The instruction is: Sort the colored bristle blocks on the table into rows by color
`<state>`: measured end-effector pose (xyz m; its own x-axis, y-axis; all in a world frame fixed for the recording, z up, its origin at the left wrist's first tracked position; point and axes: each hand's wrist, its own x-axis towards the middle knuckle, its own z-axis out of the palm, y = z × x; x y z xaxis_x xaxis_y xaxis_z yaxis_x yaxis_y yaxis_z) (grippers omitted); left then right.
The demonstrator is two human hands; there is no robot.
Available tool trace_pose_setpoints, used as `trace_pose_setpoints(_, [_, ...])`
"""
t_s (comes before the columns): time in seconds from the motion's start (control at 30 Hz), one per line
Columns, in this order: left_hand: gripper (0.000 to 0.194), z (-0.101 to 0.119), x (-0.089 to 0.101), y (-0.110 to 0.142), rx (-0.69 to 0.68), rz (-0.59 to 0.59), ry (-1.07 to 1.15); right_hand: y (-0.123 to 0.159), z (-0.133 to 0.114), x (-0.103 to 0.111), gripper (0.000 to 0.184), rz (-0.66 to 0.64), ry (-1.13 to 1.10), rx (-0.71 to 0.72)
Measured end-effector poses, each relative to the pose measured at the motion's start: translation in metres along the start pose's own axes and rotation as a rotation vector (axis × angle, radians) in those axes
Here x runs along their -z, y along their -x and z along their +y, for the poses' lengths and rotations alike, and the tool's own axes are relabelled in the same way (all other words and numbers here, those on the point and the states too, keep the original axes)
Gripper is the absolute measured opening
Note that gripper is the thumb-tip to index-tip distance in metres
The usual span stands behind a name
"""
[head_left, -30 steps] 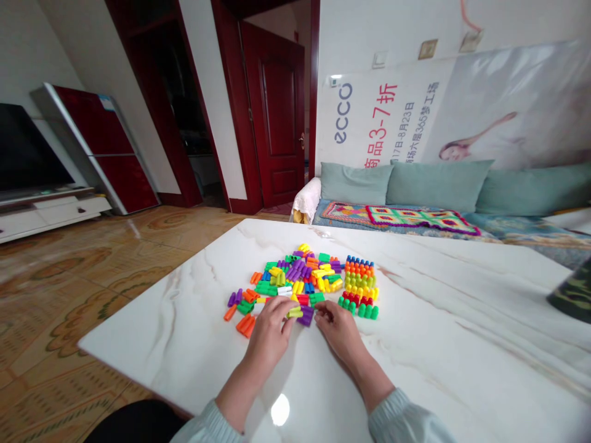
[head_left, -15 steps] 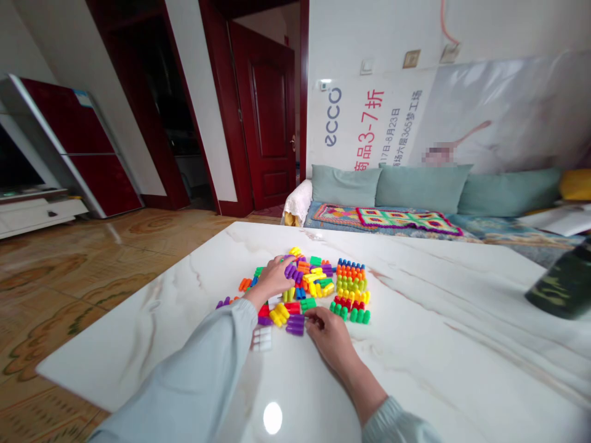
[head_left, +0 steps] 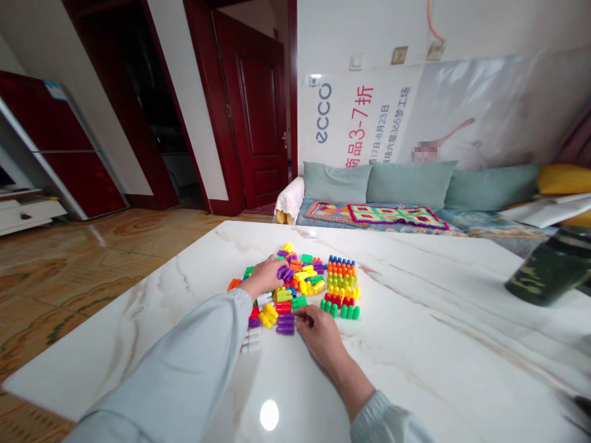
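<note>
A pile of small coloured plastic blocks (head_left: 302, 277) lies on a white marble table (head_left: 415, 344). My left hand (head_left: 265, 275) reaches into the pile's left side, fingers curled over purple blocks there. My right hand (head_left: 318, 329) rests nearer me, its fingertips pinching a short stack of purple blocks (head_left: 285, 324). Beside that stack lie yellow blocks (head_left: 268, 315) and a white block (head_left: 252, 339). To the right stands a neat assembled panel of blocks (head_left: 340, 284) in blue, orange, green, yellow, red and green rows.
A dark camouflage-patterned cylinder (head_left: 547, 274) lies on the table at the far right. Behind the table is a sofa (head_left: 406, 191) with teal cushions and a crocheted mat. Red doors (head_left: 258, 104) and a tiled floor are at the left.
My left hand went from the near blocks out into the pile's left side and stays there. My right hand keeps hold of the purple stack. The view swung slightly right.
</note>
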<state>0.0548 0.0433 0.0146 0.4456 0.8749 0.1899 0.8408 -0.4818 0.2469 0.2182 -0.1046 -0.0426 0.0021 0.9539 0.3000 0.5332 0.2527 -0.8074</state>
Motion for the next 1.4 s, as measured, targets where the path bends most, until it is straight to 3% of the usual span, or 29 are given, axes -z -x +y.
trace_pose_setpoints(0.07, [0.034, 0.002, 0.001, 0.007, 0.002, 0.104, 0.028, 0.000, -0.001, 0.001, 0.024, -0.006, -0.004, -0.004])
trace_pose_setpoints(0.13, [0.027, 0.006, 0.002, 0.015, 0.019, 0.289, 0.187, 0.001, -0.002, 0.001, 0.024, -0.005, -0.008, -0.004])
trace_pose_setpoints(0.23, [0.018, 0.020, -0.003, 0.034, 0.155, 0.528, 0.726, 0.000, -0.002, 0.000, 0.023, 0.005, -0.015, -0.005])
trace_pose_setpoints(0.3, [0.032, 0.034, -0.011, 0.049, 0.288, 0.518, 1.140, 0.000, -0.001, 0.000, 0.021, 0.008, -0.040, -0.021])
trace_pose_setpoints(0.37, [0.044, 0.048, -0.020, 0.064, 0.335, 0.455, 1.467, 0.000, -0.003, 0.001, 0.019, 0.012, -0.096, -0.033])
trace_pose_setpoints(0.47, [0.051, 0.064, -0.029, 0.081, 0.317, 0.392, 1.704, 0.002, -0.009, 0.005, 0.024, 0.034, -0.207, -0.034])
trace_pose_setpoints(0.6, [0.044, 0.074, -0.033, 0.094, 0.231, 0.308, 1.643, 0.006, -0.017, 0.009, 0.039, 0.055, -0.362, -0.030])
trace_pose_setpoints(0.73, [0.032, 0.078, -0.037, 0.099, 0.172, 0.297, 1.536, 0.006, -0.018, 0.009, 0.046, 0.067, -0.429, -0.047])
trace_pose_setpoints(1.0, [0.042, 0.084, -0.042, 0.100, 0.156, 0.160, 1.752, 0.008, -0.018, 0.013, 0.042, 0.126, -0.482, -0.023])
trace_pose_setpoints(1.17, [0.047, 0.085, -0.042, 0.097, 0.218, 0.179, 1.834, 0.008, -0.015, 0.011, 0.038, 0.192, -0.387, 0.016])
trace_pose_setpoints(1.4, [0.044, 0.082, -0.049, 0.094, 0.236, 0.227, 1.702, 0.010, -0.017, 0.013, 0.028, 0.211, -0.303, 0.081])
